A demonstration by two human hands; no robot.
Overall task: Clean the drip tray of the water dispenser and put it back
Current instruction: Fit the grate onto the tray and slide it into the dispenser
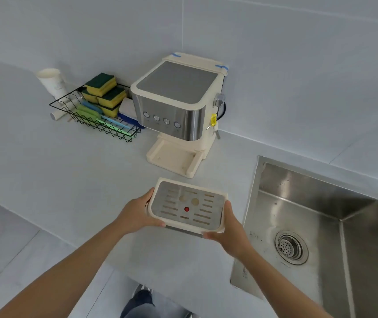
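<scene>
The cream drip tray (187,206) with a slotted metal grate and a red dot is held level above the counter, in front of the cream and steel water dispenser (176,104). My left hand (137,214) grips the tray's left side and my right hand (228,228) grips its right front corner. The dispenser's base slot (174,157) stands bare, with no tray in it. Two brownish round stains show on the grate.
A steel sink (316,226) with a drain strainer lies to the right of the tray. A black wire basket (96,115) with yellow-green sponges and brushes stands left of the dispenser, and a paper cup (52,82) leans by the wall. A white counter (68,180) spreads to the left.
</scene>
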